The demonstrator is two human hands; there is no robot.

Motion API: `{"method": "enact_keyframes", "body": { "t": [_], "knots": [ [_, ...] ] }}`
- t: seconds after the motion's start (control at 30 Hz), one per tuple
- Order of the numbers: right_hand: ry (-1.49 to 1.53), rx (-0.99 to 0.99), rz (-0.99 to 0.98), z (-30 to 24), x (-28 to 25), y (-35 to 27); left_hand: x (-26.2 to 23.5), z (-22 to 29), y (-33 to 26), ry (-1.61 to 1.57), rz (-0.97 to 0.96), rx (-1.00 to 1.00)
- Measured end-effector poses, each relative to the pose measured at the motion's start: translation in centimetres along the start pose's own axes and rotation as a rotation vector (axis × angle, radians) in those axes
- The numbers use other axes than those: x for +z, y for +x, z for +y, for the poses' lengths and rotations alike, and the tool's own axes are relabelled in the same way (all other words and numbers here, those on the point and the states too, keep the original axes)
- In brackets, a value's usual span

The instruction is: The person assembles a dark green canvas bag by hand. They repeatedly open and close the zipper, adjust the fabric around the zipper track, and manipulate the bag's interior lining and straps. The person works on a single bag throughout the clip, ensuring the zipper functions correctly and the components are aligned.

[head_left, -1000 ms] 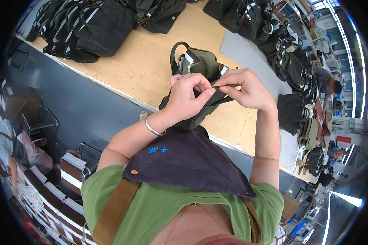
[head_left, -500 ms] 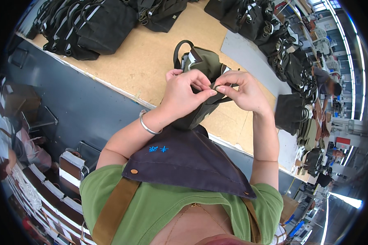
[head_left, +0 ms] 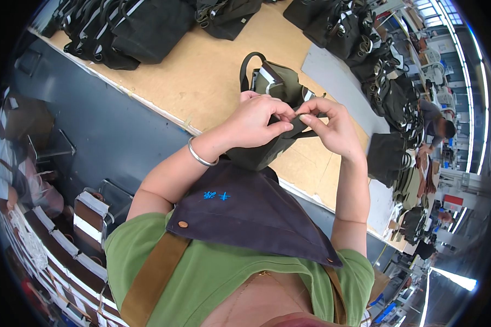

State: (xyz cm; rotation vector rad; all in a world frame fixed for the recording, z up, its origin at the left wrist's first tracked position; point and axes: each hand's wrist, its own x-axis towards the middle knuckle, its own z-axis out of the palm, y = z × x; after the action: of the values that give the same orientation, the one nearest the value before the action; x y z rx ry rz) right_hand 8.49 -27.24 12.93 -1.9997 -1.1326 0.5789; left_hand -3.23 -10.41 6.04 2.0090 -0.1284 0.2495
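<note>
A dark olive fabric bag stands at the near edge of the table, close against my apron. One of its dark handles arches up at the far side, and white material shows inside its opening. My left hand lies over the bag's upper edge, its thumb and fingers closed on the edge. Opposite it, my right hand pinches the same edge between thumb and fingertips, and the fingertips of both hands nearly meet. Any small piece between them is too hidden to make out.
The tan tabletop carries a pile of dark bags at the far left and more bags along the right. A grey sheet lies on it. Chairs and a person are at left; another person works at far right.
The whole view has shifted slightly, with the bag and hands a little farther right in it. Both hands keep to the bag's edge, and the fingertips have moved only slightly.
</note>
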Motion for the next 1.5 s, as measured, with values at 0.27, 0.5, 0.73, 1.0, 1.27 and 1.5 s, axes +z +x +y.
{"method": "enact_keyframes", "body": {
  "t": [0.27, 0.5, 0.73, 1.0, 1.27, 1.5],
  "knots": [
    [-0.068, -0.007, -0.027, -0.6, 0.0, 0.0, -0.2, -0.2, 0.2, -0.041, -0.048, -0.022],
    [-0.108, 0.021, 0.027, -0.6, 0.7, -0.2, 1.1, 0.3, -0.7, 0.122, 0.203, 0.078],
    [-0.137, 0.013, 0.037, -1.0, 0.8, -0.2, 1.1, 0.1, -0.7, 0.043, 0.208, 0.060],
    [-0.147, -0.015, 0.000, -1.0, 0.7, -0.4, 1.5, 0.6, -1.1, 0.122, 0.266, 0.082],
    [-0.251, -0.055, 0.075, -1.3, 1.5, -0.4, 1.6, 0.3, -1.3, 0.073, 0.264, 0.074],
    [-0.216, -0.061, 0.045, -1.4, 1.6, -0.2, 1.6, 0.4, -1.4, 0.011, 0.259, 0.026]
  ]
}}
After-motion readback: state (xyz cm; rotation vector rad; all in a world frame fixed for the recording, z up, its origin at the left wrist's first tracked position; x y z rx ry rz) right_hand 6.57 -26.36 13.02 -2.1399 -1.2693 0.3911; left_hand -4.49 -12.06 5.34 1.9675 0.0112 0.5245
